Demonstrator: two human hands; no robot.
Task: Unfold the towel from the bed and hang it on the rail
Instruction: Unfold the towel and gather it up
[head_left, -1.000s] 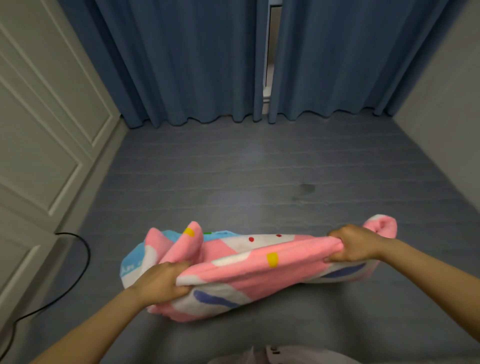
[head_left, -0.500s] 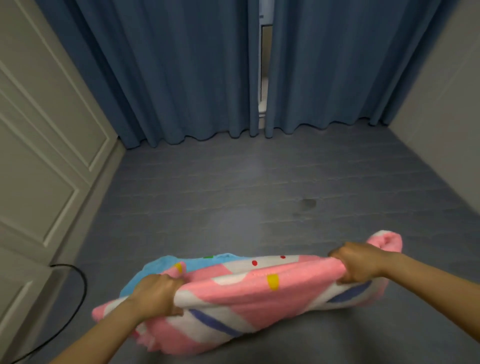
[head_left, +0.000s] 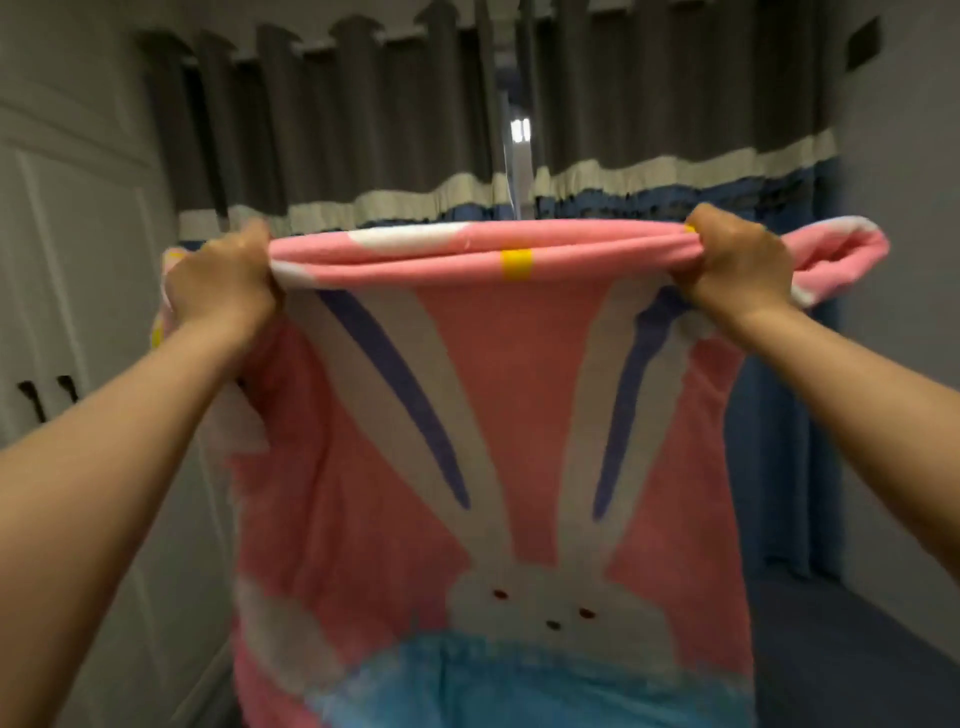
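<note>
The pink towel (head_left: 519, 395) with a white rabbit and a blue band at the bottom hangs open in front of me. Its top edge is stretched between my hands at chest height. My left hand (head_left: 221, 280) grips the top left corner, fingers closed on bunched cloth. My right hand (head_left: 735, 265) grips the top right, where a pink fold (head_left: 841, 260) sticks out past the fist. The towel's lower part runs out of the frame. No rail can be made out.
Grey and blue curtains (head_left: 363, 130) with a cream band hang behind the towel, with a narrow gap (head_left: 519, 135) in the middle. White wardrobe doors (head_left: 78, 312) with dark handles stand close on the left. A grey wall (head_left: 909, 260) is on the right.
Both hands rose from low over the bed to chest height, and the bunched towel dropped open into a hanging sheet. My view tilted up from the bed to the curtains.
</note>
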